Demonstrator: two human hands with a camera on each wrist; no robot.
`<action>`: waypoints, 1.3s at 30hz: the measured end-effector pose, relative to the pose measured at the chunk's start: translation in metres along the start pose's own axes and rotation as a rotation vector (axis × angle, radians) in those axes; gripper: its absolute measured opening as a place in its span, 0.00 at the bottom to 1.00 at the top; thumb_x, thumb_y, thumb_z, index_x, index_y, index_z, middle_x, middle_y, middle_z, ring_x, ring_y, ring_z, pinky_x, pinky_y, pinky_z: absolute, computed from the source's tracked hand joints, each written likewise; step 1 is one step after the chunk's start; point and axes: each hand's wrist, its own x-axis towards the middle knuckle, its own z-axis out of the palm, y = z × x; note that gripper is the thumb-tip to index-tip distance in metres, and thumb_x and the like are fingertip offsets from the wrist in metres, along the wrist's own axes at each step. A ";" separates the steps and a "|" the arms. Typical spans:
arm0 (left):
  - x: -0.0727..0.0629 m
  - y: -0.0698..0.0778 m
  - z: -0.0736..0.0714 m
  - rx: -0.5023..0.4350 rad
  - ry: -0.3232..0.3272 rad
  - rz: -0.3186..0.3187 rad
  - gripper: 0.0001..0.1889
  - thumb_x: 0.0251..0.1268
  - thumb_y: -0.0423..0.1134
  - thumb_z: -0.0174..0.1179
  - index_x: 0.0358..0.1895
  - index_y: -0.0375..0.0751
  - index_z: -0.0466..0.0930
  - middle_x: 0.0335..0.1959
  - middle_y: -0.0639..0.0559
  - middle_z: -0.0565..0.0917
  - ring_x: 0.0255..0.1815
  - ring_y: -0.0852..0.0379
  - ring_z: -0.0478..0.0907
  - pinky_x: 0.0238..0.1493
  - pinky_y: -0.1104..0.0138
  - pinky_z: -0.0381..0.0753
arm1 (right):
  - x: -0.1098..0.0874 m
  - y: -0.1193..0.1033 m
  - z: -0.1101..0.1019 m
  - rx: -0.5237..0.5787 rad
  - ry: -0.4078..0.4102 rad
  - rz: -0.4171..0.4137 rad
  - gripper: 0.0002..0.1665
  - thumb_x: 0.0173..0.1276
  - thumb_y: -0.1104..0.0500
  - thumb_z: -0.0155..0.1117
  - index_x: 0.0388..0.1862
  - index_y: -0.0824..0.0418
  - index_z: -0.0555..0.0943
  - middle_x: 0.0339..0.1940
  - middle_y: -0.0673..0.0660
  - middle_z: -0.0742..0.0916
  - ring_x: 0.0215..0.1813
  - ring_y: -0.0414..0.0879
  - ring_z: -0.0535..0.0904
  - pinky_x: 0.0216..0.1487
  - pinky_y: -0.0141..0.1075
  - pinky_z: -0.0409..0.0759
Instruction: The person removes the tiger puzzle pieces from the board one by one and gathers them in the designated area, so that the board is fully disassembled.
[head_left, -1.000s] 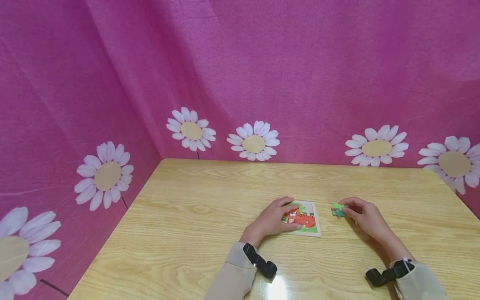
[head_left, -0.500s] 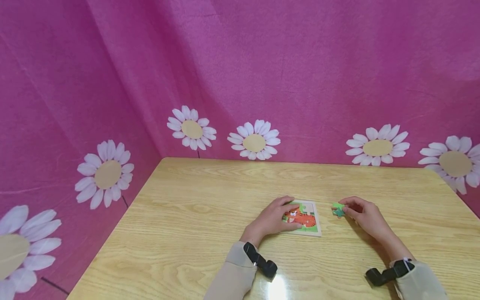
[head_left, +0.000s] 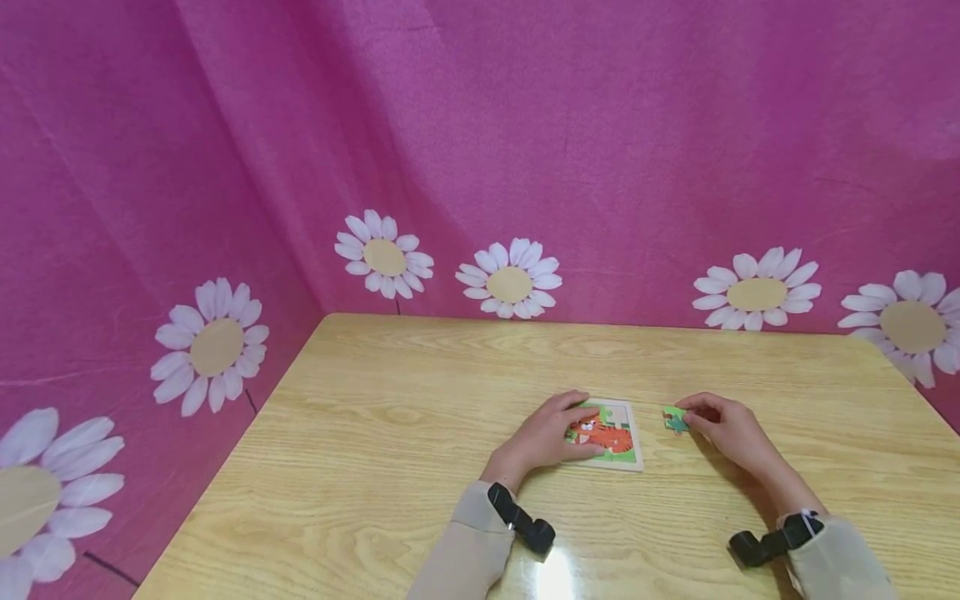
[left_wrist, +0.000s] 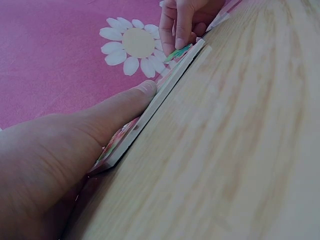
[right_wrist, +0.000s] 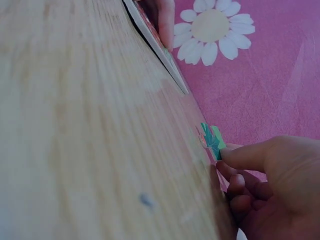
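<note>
Lying flat on the bench (head_left: pixel 375 433) in the head view, the tiger puzzle (head_left: pixel 619 442) has the left hand (head_left: pixel 542 435) over its left side, thumb and fingers spread apart, with a bare pale patch showing at its far right corner, while the right hand (head_left: pixel 731 429) pinches a green puzzle piece (head_left: pixel 674 419) a little way off to the right. Left wrist view's got that thumb resting on the puzzle's pale edge, other fingers hidden, pink flowery cloth (left_wrist: pixel 50 60) behind. Right wrist cam shows thumb and fingertip clamped on the piece, but can't really tell if it's touching the bench.
</note>
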 end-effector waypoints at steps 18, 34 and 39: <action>0.001 -0.001 0.002 0.006 0.003 -0.001 0.34 0.62 0.59 0.63 0.70 0.55 0.70 0.76 0.56 0.63 0.78 0.56 0.57 0.78 0.64 0.60 | 0.005 -0.001 -0.001 0.012 -0.037 0.008 0.12 0.72 0.63 0.59 0.51 0.65 0.82 0.50 0.66 0.85 0.40 0.33 0.72 0.37 0.21 0.74; 0.001 -0.001 0.002 0.011 0.000 0.009 0.34 0.62 0.59 0.63 0.70 0.54 0.69 0.76 0.55 0.63 0.78 0.55 0.57 0.78 0.63 0.60 | 0.002 -0.009 0.008 0.048 0.082 -0.110 0.11 0.68 0.60 0.65 0.46 0.65 0.83 0.37 0.59 0.86 0.31 0.27 0.71 0.26 0.27 0.74; 0.001 -0.002 0.001 0.013 0.003 0.015 0.34 0.62 0.58 0.63 0.70 0.54 0.70 0.76 0.55 0.64 0.78 0.55 0.57 0.78 0.63 0.61 | 0.002 -0.017 0.013 0.045 0.070 -0.135 0.10 0.67 0.61 0.66 0.44 0.64 0.84 0.38 0.58 0.86 0.32 0.28 0.72 0.30 0.26 0.74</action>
